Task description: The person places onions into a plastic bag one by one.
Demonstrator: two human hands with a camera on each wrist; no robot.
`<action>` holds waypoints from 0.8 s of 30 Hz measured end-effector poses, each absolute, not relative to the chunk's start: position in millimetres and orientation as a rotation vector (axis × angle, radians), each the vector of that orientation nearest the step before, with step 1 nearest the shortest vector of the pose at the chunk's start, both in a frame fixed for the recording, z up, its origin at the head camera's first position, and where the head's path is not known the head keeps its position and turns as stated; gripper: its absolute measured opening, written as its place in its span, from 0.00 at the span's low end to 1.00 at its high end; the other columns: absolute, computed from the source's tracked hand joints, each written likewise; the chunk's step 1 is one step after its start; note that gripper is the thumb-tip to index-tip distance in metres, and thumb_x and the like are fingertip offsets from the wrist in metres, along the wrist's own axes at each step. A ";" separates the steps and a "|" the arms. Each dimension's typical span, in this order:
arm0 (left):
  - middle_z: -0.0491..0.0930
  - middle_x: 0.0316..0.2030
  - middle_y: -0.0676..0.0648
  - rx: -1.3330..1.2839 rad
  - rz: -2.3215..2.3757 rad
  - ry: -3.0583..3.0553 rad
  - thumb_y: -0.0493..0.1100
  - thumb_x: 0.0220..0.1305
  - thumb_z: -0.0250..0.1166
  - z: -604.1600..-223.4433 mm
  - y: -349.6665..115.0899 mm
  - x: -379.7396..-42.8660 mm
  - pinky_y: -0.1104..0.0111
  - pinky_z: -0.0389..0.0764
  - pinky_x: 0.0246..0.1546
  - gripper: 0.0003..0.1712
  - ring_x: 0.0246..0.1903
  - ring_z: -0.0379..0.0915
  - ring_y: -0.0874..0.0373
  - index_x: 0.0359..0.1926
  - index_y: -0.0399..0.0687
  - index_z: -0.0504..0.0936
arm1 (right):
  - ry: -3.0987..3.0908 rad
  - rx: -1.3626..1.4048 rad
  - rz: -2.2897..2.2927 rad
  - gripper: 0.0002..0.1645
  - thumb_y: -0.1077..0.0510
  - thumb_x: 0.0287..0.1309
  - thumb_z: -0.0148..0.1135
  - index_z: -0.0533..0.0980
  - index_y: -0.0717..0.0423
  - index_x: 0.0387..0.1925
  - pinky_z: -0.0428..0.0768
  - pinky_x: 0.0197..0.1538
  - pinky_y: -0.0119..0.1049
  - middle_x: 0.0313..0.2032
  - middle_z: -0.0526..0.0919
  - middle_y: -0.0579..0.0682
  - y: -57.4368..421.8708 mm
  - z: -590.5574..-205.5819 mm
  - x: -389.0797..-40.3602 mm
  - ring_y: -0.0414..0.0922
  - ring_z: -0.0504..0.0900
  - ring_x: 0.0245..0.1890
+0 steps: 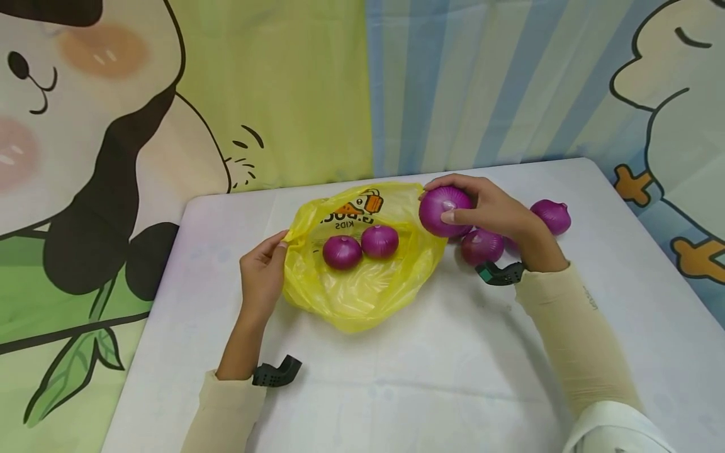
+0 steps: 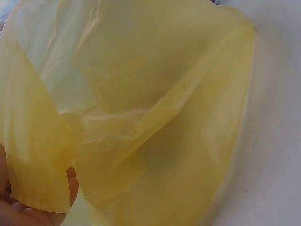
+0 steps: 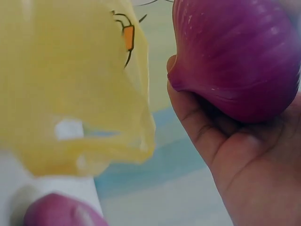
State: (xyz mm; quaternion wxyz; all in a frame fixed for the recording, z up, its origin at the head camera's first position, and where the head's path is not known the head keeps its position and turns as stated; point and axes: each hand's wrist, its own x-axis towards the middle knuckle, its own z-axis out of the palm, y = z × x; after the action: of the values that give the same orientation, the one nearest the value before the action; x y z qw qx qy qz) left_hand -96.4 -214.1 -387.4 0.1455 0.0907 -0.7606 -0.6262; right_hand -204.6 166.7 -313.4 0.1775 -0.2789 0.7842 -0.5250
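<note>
A yellow plastic bag (image 1: 354, 308) with a cartoon print lies with its mouth spread wide, and two purple onions (image 1: 342, 253) rest inside it. At the bag's left rim, my left hand (image 1: 263, 277) pinches the plastic between thumb and fingers; the left wrist view shows its fingers (image 2: 73, 188) around the yellow film. My right hand (image 1: 501, 211) grips another purple onion (image 1: 438, 211) just by the bag's right rim, above the table. In the right wrist view, that onion (image 3: 240, 56) sits between curled fingers, beside the bag (image 3: 70, 84).
Right of the bag, under and behind my right hand, more onions (image 1: 483, 246) lie on the white table (image 1: 396, 390), some partly hidden. One onion (image 1: 551, 216) stands farther right. A cartoon-printed cloth (image 1: 294, 94) hangs behind the table's back edge.
</note>
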 end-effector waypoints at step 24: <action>0.82 0.46 0.42 0.256 -1.808 -2.190 0.42 0.72 0.56 -385.9 -215.8 -97.4 0.73 0.82 0.40 0.16 0.41 0.80 0.56 0.55 0.44 0.82 | 2.009 -1.010 -1.383 0.31 0.57 0.56 0.69 0.72 0.52 0.62 0.82 0.50 0.45 0.57 0.74 0.48 84.1 -307.9 -226.7 0.50 0.76 0.53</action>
State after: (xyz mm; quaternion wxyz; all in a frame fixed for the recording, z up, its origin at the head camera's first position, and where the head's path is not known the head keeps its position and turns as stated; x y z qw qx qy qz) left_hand -97.4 -215.8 -385.9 0.1445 0.0888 -0.7601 -0.6272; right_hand -226.7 84.1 -307.9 0.2481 -0.3707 0.7372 -0.5075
